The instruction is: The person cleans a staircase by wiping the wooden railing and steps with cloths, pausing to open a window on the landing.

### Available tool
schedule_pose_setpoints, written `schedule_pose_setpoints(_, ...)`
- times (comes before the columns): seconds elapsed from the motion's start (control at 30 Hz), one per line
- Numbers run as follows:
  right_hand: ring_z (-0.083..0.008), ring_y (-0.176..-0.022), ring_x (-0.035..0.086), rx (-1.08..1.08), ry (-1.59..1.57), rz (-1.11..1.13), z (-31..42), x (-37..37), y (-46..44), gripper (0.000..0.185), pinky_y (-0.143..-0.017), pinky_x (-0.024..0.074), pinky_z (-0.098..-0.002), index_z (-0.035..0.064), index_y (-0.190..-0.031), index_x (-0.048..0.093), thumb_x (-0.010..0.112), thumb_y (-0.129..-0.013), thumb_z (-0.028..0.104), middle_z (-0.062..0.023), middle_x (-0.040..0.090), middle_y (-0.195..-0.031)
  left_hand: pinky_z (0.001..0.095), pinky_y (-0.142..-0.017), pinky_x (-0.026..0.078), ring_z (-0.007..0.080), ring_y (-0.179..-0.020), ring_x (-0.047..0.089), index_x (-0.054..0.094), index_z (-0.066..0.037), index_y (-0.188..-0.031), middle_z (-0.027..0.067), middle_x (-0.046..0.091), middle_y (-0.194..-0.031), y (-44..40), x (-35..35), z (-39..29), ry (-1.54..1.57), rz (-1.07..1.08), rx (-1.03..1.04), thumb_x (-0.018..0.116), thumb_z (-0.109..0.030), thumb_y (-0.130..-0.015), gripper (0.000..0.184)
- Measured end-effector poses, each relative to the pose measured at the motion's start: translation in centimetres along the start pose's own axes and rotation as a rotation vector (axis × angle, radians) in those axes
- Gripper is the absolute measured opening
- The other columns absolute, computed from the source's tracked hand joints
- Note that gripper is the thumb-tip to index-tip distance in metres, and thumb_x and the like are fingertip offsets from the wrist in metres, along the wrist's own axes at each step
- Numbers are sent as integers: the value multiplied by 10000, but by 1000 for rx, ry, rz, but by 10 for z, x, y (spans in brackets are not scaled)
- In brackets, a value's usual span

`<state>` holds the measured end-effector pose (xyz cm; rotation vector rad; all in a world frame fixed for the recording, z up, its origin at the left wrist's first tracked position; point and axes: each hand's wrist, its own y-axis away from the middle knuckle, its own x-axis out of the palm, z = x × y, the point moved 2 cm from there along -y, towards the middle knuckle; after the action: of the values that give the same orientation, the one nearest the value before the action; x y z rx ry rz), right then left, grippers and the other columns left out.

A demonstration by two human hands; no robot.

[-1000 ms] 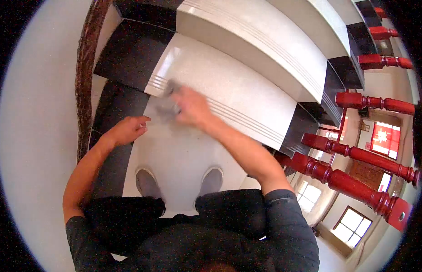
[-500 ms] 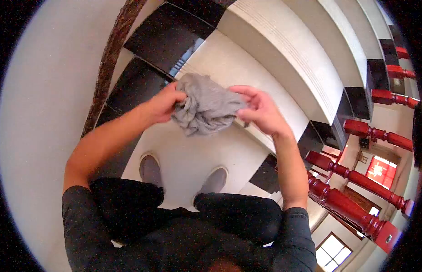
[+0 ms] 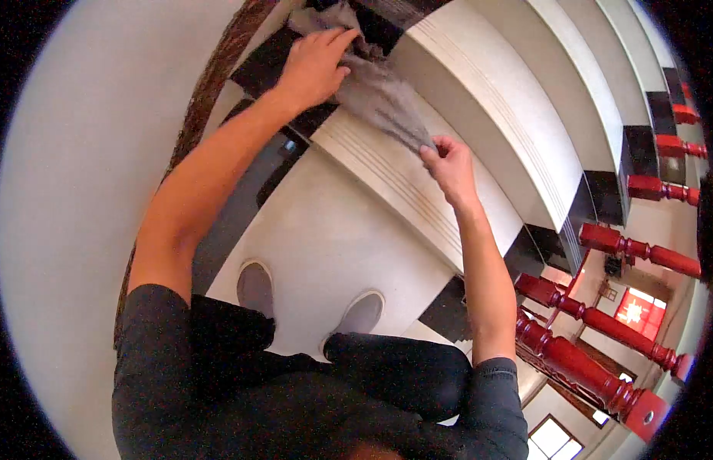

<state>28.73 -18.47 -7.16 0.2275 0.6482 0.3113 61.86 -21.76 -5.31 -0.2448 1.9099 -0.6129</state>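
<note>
A grey cloth (image 3: 383, 103) stretches diagonally between my hands, over the lowest stair step (image 3: 372, 149). At its lower right corner my right hand (image 3: 452, 165) pinches the fabric between thumb and fingers. My left hand (image 3: 317, 65) lies over the upper left part of the cloth, thumb and fingers apart around a fold. That upper end is bunched and hangs over the black tiles beside the stairs. Whether the cloth touches the step cannot be made out.
Pale curved stairs (image 3: 494, 84) rise to the upper right. Red balusters (image 3: 583, 356) line the right side. A dark wooden strip (image 3: 207, 100) runs along the white wall (image 3: 88, 192) at left. My grey shoes (image 3: 360, 313) stand on the pale landing (image 3: 326, 230).
The cloth was bunched between both hands nearer my body. My left hand has moved up and away, and the cloth is now spread out lengthwise, its right corner still in my right hand.
</note>
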Motion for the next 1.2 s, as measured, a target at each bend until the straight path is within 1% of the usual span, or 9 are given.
schedule_pose_setpoints(0.1,-118,-681,587,-215,266,-132,12,35,8,185,-623,492,-289,-4,-898,706,770,-926,167,-20,678,-900,475,-1142,413,391,-1351,513,509,-125,-1488,162,548,-1484,48,33,44,300,353,-459,765,-241,-864,684)
schedule_pose_setpoints(0.3,-186,-848,690,167,-812,218,17,76,-6,346,-767,545,-328,-11,-1234,601,742,-948,124,-85,726,-991,679,-1174,296,343,-1514,331,529,-221,-1494,135,408,-1609,98,25,41,105,329,-48,767,-283,-866,675)
schedule_pose_setpoints(0.43,-198,-850,690,301,-612,51,8,77,-7,390,-761,552,-350,8,-1286,551,721,-942,76,-113,717,-1002,600,-1219,290,331,-1505,357,607,-205,-1403,108,389,-1626,84,47,11,60,451,123,742,-175,-868,552)
schedule_pose_setpoints(0.5,-268,-902,691,106,220,27,10,50,2,360,-781,548,-393,0,-1230,565,709,-904,50,-149,706,-1023,541,-1224,312,335,-1489,382,652,-169,-1298,117,427,-1598,68,67,49,143,428,71,740,-122,-846,464)
schedule_pose_setpoints(0.6,-357,-1020,649,-377,550,-260,3,37,1,379,-902,518,-452,25,-1239,587,686,-873,26,-188,667,-1085,392,-1226,346,340,-1444,452,710,-90,-1060,133,537,-1507,73,64,72,365,308,2,701,26,-771,311)
schedule_pose_setpoints(0.77,-390,-1073,618,-733,481,-336,61,76,-33,265,-958,490,-462,36,-1132,666,706,-873,74,-200,645,-1124,420,-1216,344,350,-1479,409,720,-103,-1158,117,595,-1461,76,54,86,671,365,-134,709,-63,-787,373)
schedule_pose_setpoints(1.07,-371,-1055,631,-240,272,-165,77,125,-92,244,-912,505,-465,38,-1060,698,762,-846,138,-176,663,-1057,484,-1268,238,333,-1501,368,600,-93,-1412,121,565,-1489,83,45,64,606,340,-186,757,-113,-827,606)
schedule_pose_setpoints(1.13,-368,-1014,643,-780,245,-496,84,117,-66,197,-903,505,-468,50,-1020,700,749,-848,131,-160,673,-1025,496,-1273,221,335,-1502,366,594,-94,-1416,126,543,-1511,87,48,68,569,360,-139,718,-79,-837,592)
schedule_pose_setpoints(1.2,-347,-976,658,-845,262,-270,78,112,-37,170,-860,515,-445,49,-1002,691,746,-845,86,-138,688,-1004,508,-1278,205,336,-1503,364,587,-95,-1420,131,521,-1534,90,56,74,525,379,-87,680,-44,-847,582)
